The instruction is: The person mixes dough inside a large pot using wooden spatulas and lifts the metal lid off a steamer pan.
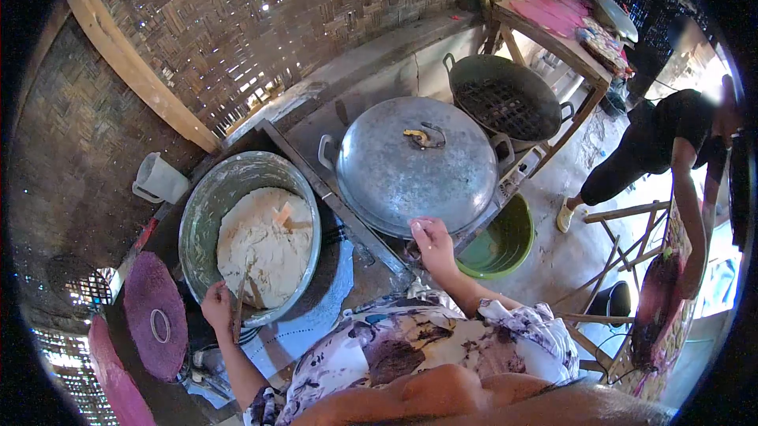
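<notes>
In the head view, the right hand [431, 238] was placed at the near rim of a broad, domed grey metal lid [379, 181] on a two-handled metal pot [325, 153]; whether the grip was closed could not be told. The lid was judged stiff and slippery, best taken by its top handle [426, 137]. The left hand [215, 305] was curled at a round green basin [202, 217] of soft-looking white powder [264, 256], beside a thin brown stick [238, 311]; a hold could not be confirmed.

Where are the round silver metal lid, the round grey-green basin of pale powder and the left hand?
Round silver metal lid [417, 173]: head view, domed top.
Round grey-green basin [201, 221]: head view, inner wall.
Left hand [216, 307]: head view, middle of hand.
</notes>
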`<action>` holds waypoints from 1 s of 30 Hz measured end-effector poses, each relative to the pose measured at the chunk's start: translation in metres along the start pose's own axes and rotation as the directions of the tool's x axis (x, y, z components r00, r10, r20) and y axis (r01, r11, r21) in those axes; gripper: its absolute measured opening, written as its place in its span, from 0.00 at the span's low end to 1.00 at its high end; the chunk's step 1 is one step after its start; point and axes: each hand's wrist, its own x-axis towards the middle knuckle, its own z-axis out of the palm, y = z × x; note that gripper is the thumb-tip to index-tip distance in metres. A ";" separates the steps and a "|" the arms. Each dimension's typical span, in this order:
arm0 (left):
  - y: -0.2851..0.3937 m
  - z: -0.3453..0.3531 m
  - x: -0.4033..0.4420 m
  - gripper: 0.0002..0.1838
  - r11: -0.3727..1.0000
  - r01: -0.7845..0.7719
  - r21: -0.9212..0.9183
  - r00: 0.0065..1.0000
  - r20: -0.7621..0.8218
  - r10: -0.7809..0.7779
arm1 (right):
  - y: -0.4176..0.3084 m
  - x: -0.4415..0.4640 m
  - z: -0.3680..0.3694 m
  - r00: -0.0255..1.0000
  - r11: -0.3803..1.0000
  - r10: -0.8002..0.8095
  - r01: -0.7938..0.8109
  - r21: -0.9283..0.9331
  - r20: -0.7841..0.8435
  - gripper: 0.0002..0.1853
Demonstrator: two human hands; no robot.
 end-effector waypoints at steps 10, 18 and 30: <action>-0.012 0.006 0.002 0.12 0.997 -0.070 0.033 0.995 -0.074 0.073 | -0.013 -0.024 -0.003 0.935 0.966 0.223 -0.250 0.068 0.275 0.17; 0.019 -0.009 -0.002 0.11 0.989 0.010 0.146 1.000 0.020 -0.013 | -0.007 -0.028 -0.015 0.849 0.998 -0.040 0.056 -0.015 0.527 0.30; -0.017 0.011 0.004 0.12 0.995 -0.103 -0.015 0.988 -0.121 0.100 | -0.021 -0.026 -0.014 0.671 0.971 -0.030 -0.156 0.181 0.741 0.40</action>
